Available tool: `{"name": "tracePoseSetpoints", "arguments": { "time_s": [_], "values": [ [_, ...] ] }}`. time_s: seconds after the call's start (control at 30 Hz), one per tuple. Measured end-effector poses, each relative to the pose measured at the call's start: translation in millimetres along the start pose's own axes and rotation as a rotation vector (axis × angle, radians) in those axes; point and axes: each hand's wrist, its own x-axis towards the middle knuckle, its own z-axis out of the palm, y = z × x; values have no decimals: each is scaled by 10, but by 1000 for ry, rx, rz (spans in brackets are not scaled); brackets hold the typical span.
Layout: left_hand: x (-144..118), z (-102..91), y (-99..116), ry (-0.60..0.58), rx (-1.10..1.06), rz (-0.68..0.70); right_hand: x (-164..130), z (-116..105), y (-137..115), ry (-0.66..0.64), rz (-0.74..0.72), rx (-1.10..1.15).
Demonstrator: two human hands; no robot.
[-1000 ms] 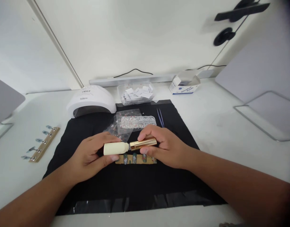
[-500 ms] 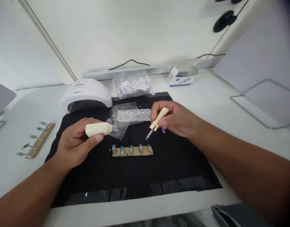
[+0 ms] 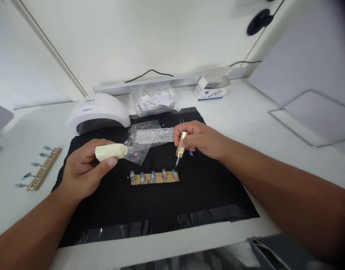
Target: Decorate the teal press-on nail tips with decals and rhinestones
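White surface [image 3: 245, 123] carries black mat [image 3: 150, 202] at centre. Relative to mat: white nail lamp [image 3: 97, 112] at far-left corner, partly on mat; clear tub of white slips [image 3: 154, 102] just beyond far edge; small white-blue box [image 3: 212, 88] beyond far-right corner; tan strip with nail tips [image 3: 39, 168] left, apart; wire-framed panel [image 3: 312, 112] well right; grey rail [image 3: 150, 82] behind, at wall

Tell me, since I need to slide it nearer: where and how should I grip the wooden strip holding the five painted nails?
Probably pinch the wooden strip at its left end, coming from the left along the black mat. It lies flat, with nails covering its top, so only the bare ends and thin edges are free. The right end is taken: the brush cap in the right hand points down at the rightmost nail.
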Motion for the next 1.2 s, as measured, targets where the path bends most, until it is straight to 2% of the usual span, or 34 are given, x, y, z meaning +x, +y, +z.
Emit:
{"name": "tracePoseSetpoints", "arguments": {
  "time_s": [0.1, 0.2, 0.3, 0.4, 0.47, 0.53, 0.63, 0.73, 0.87, 0.97, 1.07, 1.2],
  "values": [
    [-1, 6, -2, 15, -5, -4, -9, 20, 2, -64, -44, 104],
    [-1, 2, -6, -5, 0, -10, -25, 49, -10, -141, -62, -2],
    [-6, -7, -14, -34, 14, -20, -24, 47, -13, -64, -59, -133],
    [-11, -3, -19, -12, -16, -22, -14, 19, -5, 59, -37, -88],
    [-11, 4, -19, 5, -41, -19, -15, 14, -3, 45, -44, -4],
    [-11, 8, -20, 3, -51, -16, -27, 30, -10, -30, -69, 79],
    [-17, 3, -22, -1, -30, -24, -42, 68, -22, -125, -64, 61],
    [-26, -1, -26, 0, -22, -44, -30, 75, -12, -80, -27, -28],
    [-19, 24, -46, 47, -48, -14, -3, 57, 10, 48, 3, 42],
    [-3, 52, -66, 103, -67, 38, -13, 75, 1, -16, -27, 150],
    [5, 68, -70, 98, -87, 24, -33, 98, -15, -88, -38, 58],
    [3, 74, -62, 96, -107, 29, -19, 76, -12, -29, -29, -82]
  ]
}}
